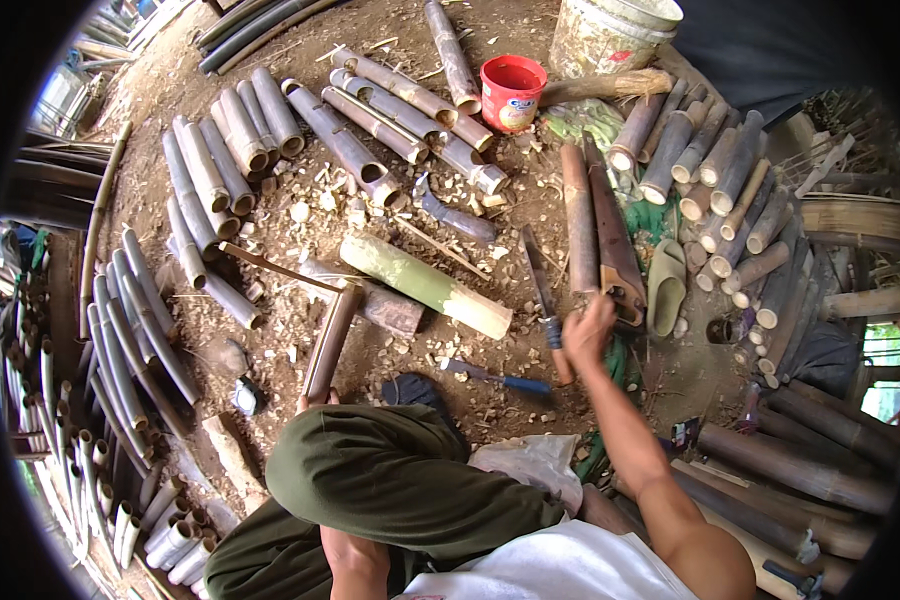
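Right hand (587, 332) grips machete (545, 305) handle (blade up); left hand (358, 560) behind knee.

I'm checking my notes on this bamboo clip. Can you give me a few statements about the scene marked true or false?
1. The right hand grips a long knife. True.
2. The red cup lies tipped on its side. False: it stands upright beside a white bucket.
3. A green bamboo section lies on the ground ahead of the knee. True.
4. The left hand holds a hammer. False: it rests by the leg, apparently holding nothing.
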The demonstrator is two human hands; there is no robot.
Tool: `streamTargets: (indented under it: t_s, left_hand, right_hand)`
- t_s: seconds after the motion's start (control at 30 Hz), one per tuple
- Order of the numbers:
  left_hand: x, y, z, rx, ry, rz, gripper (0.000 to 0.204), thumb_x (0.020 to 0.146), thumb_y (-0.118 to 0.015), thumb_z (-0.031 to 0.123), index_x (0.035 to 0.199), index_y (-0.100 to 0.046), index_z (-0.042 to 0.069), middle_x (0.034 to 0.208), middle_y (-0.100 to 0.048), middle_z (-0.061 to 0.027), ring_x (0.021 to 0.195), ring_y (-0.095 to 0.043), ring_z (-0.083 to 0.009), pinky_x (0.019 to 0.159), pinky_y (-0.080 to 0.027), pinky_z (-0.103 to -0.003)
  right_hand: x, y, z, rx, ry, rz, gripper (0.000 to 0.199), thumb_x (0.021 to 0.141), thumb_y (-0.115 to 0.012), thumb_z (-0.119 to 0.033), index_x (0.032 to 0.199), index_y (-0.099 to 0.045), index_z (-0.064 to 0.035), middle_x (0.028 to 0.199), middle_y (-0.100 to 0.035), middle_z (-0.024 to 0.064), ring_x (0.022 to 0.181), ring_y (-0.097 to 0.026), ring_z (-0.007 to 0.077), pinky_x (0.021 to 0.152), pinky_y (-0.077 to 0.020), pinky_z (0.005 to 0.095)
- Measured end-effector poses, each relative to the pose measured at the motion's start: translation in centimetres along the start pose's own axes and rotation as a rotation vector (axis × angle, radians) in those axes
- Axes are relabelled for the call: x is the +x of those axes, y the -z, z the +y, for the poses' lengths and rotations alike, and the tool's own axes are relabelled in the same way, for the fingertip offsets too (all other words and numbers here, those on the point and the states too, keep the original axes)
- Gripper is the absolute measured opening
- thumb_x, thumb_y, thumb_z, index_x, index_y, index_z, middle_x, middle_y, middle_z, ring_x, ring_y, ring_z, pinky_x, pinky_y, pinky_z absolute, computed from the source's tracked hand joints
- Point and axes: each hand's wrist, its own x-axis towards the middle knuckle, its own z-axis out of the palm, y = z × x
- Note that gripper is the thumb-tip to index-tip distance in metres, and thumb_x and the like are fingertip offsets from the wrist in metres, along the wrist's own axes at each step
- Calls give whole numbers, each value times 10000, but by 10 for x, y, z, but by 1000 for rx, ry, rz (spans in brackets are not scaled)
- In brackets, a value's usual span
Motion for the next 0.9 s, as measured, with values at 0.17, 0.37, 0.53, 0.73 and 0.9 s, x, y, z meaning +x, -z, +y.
streamTargets:
  t_s: [0.17, 0.37, 0.53, 0.73, 0.9]
  left_hand:
    - [158, 7, 39, -714, -42, 486, 560, 835, -667, 334, 1285, -514, 37, 1237, -571, -102, 1131, -547, -248, 1021, -442, -369]
    - [237, 23, 133, -695, -661, 563, 660, 714, -833, 305, 1198, -508, -4, 1056, -625, -126, 940, -624, -245, 902, -546, -393]
    - [212, -16, 177, -455, -748, 379, 638, 713, -821, 234, 1224, -525, -8, 988, -650, -134, 885, -632, -253, 901, -530, -427]
    - [211, -67, 152, -302, -839, 418, 427, 783, -767, 81, 1150, -579, -34, 1087, -653, -148, 984, -618, -239, 966, -475, -400]
    - [209, -82, 133, -317, -867, 368, 481, 791, -749, 21, 1209, -512, -12, 1116, -624, -140, 1017, -603, -237, 994, -460, -409]
  right_hand:
    - [23, 17, 61, -263, -149, -432, 1035, 718, -746, -57, 1559, -143, -92, 1312, -474, 283, 1212, -474, 430, 970, -423, 528]
    - [29, 74, 69, 145, 74, -285, 832, 830, -708, -44, 1531, -262, -88, 1157, -618, 220, 967, -642, 364, 797, -538, 438]
    - [3, 154, -10, 873, -9, 38, 540, 934, -630, -200, 1413, -484, 2, 1053, -666, 159, 707, -631, 134, 609, -526, 269]
    - [-72, 199, -64, 1025, 205, -221, 590, 808, -619, -124, 1341, -518, 109, 884, -707, 192, 671, -660, 168, 628, -541, 306]
    - [-103, 194, -71, 870, 428, -445, 592, 669, -613, -21, 1247, -587, 104, 734, -655, 153, 546, -625, 241, 559, -519, 340]
